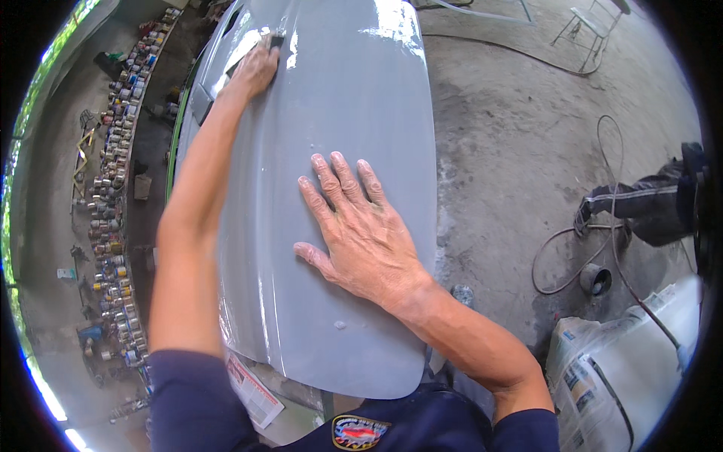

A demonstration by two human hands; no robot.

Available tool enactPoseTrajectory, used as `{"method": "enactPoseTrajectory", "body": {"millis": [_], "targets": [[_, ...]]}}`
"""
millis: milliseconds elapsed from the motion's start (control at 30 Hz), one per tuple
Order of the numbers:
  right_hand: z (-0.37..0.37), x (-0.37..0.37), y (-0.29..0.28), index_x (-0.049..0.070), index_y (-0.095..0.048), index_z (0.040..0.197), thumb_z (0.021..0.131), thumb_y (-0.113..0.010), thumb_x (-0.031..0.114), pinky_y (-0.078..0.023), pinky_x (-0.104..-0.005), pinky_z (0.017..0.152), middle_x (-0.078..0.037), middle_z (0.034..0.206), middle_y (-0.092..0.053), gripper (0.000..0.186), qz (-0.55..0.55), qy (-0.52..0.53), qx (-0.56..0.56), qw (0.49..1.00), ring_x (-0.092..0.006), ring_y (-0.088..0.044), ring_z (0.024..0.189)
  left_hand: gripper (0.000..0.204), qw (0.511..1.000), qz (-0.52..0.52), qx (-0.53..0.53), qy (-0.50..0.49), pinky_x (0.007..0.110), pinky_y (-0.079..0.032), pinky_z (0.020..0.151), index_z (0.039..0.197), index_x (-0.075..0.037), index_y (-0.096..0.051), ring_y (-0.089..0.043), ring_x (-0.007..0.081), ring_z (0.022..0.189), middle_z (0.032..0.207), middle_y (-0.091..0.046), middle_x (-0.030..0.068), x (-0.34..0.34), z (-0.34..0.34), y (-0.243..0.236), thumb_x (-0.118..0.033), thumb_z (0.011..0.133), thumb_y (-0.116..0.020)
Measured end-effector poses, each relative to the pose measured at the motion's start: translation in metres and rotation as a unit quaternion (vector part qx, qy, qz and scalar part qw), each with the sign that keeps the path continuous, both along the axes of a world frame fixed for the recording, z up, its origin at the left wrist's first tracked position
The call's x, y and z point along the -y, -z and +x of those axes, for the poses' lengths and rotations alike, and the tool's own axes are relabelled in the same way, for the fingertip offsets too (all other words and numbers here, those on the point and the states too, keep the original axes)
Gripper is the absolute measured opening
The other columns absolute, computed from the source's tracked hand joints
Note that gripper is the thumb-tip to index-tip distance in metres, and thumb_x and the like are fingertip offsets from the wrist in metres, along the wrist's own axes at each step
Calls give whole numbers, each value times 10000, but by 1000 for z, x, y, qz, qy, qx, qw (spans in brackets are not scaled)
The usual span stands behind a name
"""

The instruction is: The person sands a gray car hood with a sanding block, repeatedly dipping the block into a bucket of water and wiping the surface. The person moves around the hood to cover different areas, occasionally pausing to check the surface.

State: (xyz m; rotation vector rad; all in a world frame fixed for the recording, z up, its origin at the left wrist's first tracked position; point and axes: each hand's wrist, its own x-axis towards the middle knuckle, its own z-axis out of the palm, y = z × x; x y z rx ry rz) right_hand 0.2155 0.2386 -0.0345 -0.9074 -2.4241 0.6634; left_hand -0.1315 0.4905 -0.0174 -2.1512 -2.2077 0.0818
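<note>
A long, smooth grey vehicle panel stretches away from my body, with glossy wet-looking patches at its far end and along its left ridge. My left hand, arm stretched far forward, is closed around a dark sanding block against the panel's far left part. Much of the block is hidden under my fingers. Nearer to me, my right hand lies flat on the panel with its fingers spread and holds nothing. Whitish residue coats its fingertips. A small whitish wet spot sits on the panel below that hand.
Shelving with several rows of cans runs along the left. Printed paper hangs below the panel's near edge. On the concrete floor at right lie a hose and a round container, beside a plastic-covered object. A chair stands far right.
</note>
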Motion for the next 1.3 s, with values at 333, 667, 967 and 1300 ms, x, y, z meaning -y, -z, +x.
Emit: {"method": "enactPoseTrajectory", "body": {"millis": [333, 667, 967, 1300], "targets": [[-11, 10, 4, 156, -400, 1648, 1040, -464, 656, -109, -440, 1364, -106, 1738, -311, 790, 62, 50, 39, 996, -275, -207, 1634, 545, 990, 64, 102, 73, 432, -239, 1315, 1562, 5, -455, -344, 367, 1568, 1668, -405, 221, 195, 36, 2, -324, 1128, -446], [-11, 16, -1, 146, -381, 1656, 1060, -457, 607, -110, -447, 1364, -112, 1744, -290, 758, 75, 49, 48, 995, -279, -196, 1636, 561, 981, -66, 181, -2, 510, -308, 1287, 1531, 40, -503, -373, 411, 1557, 1661, -434, 200, 589, 136, -53, 4, 971, -529], [-10, 10, 2, 113, -365, 1660, 1056, -474, 593, -89, -456, 1364, -134, 1750, -270, 780, 41, 38, 26, 998, -284, -182, 1640, 516, 980, 50, 126, 144, 452, -334, 1274, 1517, -1, -520, -418, 399, 1525, 1607, -486, 234, 267, 30, -15, -11, 1002, -503], [-10, 5, -11, 90, -314, 1670, 1047, -449, 680, -153, -449, 1361, -130, 1732, -306, 869, 12, 43, 40, 998, -297, -253, 1615, 513, 992, 115, 48, 33, 489, -477, 1123, 1469, 22, -524, -631, 429, 1285, 1430, -609, 298, 88, 56, -49, -321, 1114, -384]]}}
